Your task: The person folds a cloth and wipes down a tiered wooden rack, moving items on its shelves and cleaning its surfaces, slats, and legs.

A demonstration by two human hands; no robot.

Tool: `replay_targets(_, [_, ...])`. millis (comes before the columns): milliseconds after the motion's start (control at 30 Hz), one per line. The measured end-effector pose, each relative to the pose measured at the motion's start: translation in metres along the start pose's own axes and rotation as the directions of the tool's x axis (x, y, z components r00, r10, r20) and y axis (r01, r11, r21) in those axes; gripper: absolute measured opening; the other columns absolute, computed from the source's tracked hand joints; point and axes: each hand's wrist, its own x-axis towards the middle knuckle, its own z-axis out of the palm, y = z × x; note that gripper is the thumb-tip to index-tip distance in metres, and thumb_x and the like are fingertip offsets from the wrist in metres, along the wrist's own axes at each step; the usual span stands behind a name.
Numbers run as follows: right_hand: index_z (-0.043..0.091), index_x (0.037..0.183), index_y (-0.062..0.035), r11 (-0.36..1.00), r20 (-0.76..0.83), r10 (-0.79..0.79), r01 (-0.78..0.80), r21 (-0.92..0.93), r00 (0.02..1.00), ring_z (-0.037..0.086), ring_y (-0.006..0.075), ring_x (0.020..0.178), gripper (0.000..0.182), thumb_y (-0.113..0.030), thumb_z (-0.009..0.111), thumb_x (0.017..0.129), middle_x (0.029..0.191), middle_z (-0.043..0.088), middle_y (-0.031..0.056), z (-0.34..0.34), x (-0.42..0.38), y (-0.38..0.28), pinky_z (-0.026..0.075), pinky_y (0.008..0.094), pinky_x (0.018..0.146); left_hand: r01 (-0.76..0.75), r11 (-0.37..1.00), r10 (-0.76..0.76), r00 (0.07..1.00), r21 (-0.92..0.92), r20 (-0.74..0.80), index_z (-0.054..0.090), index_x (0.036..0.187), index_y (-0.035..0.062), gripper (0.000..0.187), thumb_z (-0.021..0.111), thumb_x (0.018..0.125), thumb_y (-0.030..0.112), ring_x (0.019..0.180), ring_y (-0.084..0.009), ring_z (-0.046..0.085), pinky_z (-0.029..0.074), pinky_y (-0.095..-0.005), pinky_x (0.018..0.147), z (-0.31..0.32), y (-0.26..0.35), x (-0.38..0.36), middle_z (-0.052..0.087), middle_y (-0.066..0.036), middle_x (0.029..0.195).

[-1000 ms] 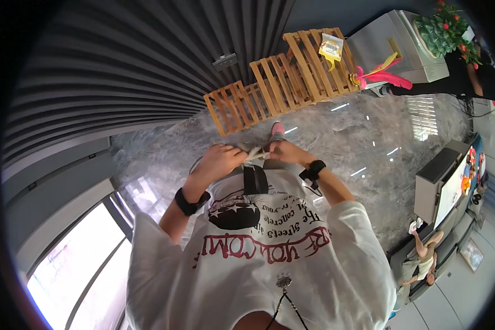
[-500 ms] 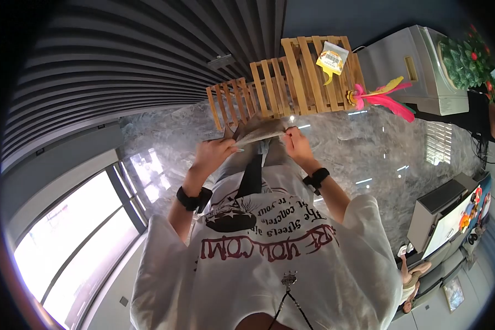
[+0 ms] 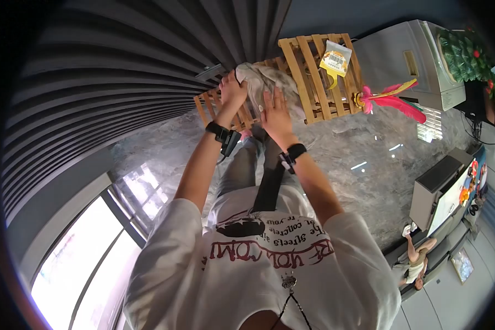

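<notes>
A crumpled grey-beige cloth [image 3: 261,77] lies over the middle tier of a stepped wooden slatted rack [image 3: 308,80]. My left hand [image 3: 234,94] is at the cloth's left edge, its fingers curled around the fabric. Palm down on the cloth's near part rests my right hand [image 3: 278,116], fingers extended and apart. Each wrist wears a black band. Much of the slats beneath the cloth is hidden.
On the rack's top tier lies a white-and-yellow packet [image 3: 335,59]. A pink-and-yellow feather shuttlecock [image 3: 388,99] sits at its right end. A grey cabinet [image 3: 407,60] stands beyond, dark ribbed panelling [image 3: 148,71] to the left. A person [image 3: 415,264] sits far right.
Both hands have moved forward from near my body onto the rack. The cloth, earlier stretched between them, now lies on the slats; my right hand has released its edge and flattened.
</notes>
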Motion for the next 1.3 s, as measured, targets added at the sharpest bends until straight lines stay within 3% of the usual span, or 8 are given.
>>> replay_targets(267, [0.03,0.129,0.0003,0.974,-0.095,0.173,-0.184,-0.129,0.98,0.029,0.0376,0.123,0.057,-0.023,0.047,0.08,0.134,0.028,0.0215,0.044,-0.007,0.046,0.026,0.0482,0.099,-0.466,0.873,0.461,0.885,0.144,0.073,0.023,0.134,0.0044,0.062,0.046,0.082,0.028,0.131,-0.0343,0.01,0.011,-0.0527,0.102,0.087,-0.014,-0.029,0.012,-0.016,0.141])
replay_targets(433, [0.027,0.131,0.0014,0.982,-0.106,0.138,-0.15,-0.119,0.985,0.039,0.0393,0.115,0.058,-0.028,0.043,0.084,0.13,0.035,0.0239,0.067,-0.005,0.074,0.033,0.0438,0.095,-0.594,0.746,0.572,0.803,0.3,0.168,0.024,0.134,0.0063,0.061,0.047,0.082,0.029,0.131,-0.0295,0.011,0.019,-0.0489,0.1,0.088,0.006,-0.006,0.015,-0.012,0.142])
replay_targets(533, [0.033,0.126,0.0054,0.986,-0.042,0.165,-0.166,-0.016,0.985,0.023,0.0387,0.126,0.054,-0.027,0.041,0.084,0.137,0.022,0.0226,0.07,-0.011,0.073,0.022,0.0468,0.101,-0.672,0.682,0.628,0.74,0.289,0.242,0.028,0.133,0.007,0.06,0.048,0.082,0.032,0.131,-0.0269,0.014,0.018,-0.0481,0.101,0.094,0.009,0.014,0.02,-0.011,0.14])
replay_targets(600, [0.034,0.126,0.0045,0.978,-0.062,0.205,-0.206,-0.012,0.977,0.025,0.0379,0.125,0.053,-0.029,0.039,0.084,0.137,0.023,0.022,0.075,-0.01,0.073,0.023,0.047,0.1,-0.826,0.514,0.763,0.563,0.231,0.316,0.027,0.133,0.0069,0.064,0.051,0.08,0.034,0.131,-0.0221,0.017,0.018,-0.0415,0.103,0.088,0.014,0.031,0.019,-0.008,0.141])
replay_targets(700, [0.035,0.125,0.0038,0.977,-0.078,0.211,-0.212,-0.002,0.974,0.028,0.0374,0.124,0.053,-0.029,0.039,0.084,0.137,0.024,0.0215,0.077,-0.013,0.072,0.023,0.0473,0.1,-0.872,0.462,0.773,0.485,0.163,0.408,0.028,0.134,0.0094,0.065,0.054,0.079,0.033,0.131,-0.0216,0.017,0.02,-0.0374,0.104,0.079,0.012,0.044,0.018,-0.008,0.142])
replay_targets(733, [0.035,0.125,0.0038,0.978,-0.094,0.182,-0.191,-0.088,0.979,0.029,0.0378,0.122,0.053,-0.029,0.039,0.084,0.137,0.024,0.0215,0.078,-0.012,0.074,0.023,0.0477,0.1,-0.89,0.438,0.847,0.456,0.127,0.274,0.037,0.128,0.009,0.057,0.056,0.078,0.03,0.126,-0.0236,0.025,0.026,-0.0379,0.101,0.081,0.007,0.046,0.025,-0.008,0.137])
replay_targets(867, [0.035,0.125,0.0038,0.984,-0.106,0.165,-0.171,-0.053,0.981,0.03,0.0384,0.122,0.053,-0.029,0.039,0.084,0.136,0.025,0.0216,0.077,-0.013,0.078,0.024,0.0476,0.099,-0.769,0.631,0.775,0.618,0.101,-0.134,0.047,0.111,0.0075,0.041,0.058,0.076,0.026,0.11,-0.0261,0.038,0.034,-0.0402,0.094,0.097,-0.007,0.024,0.038,-0.009,0.121])
replay_targets(1300, [0.033,0.126,0.004,0.983,-0.126,0.169,-0.176,-0.05,0.978,0.034,0.0396,0.118,0.055,-0.027,0.041,0.081,0.134,0.029,0.0229,0.078,-0.011,0.075,0.026,0.0458,0.099,-0.726,0.626,0.695,0.685,0.284,0.218,0.028,0.131,0.0012,0.071,0.051,0.076,0.039,0.128,-0.0258,0.022,0.018,-0.0434,0.103,0.094,0.018,0.033,0.024,-0.012,0.138])
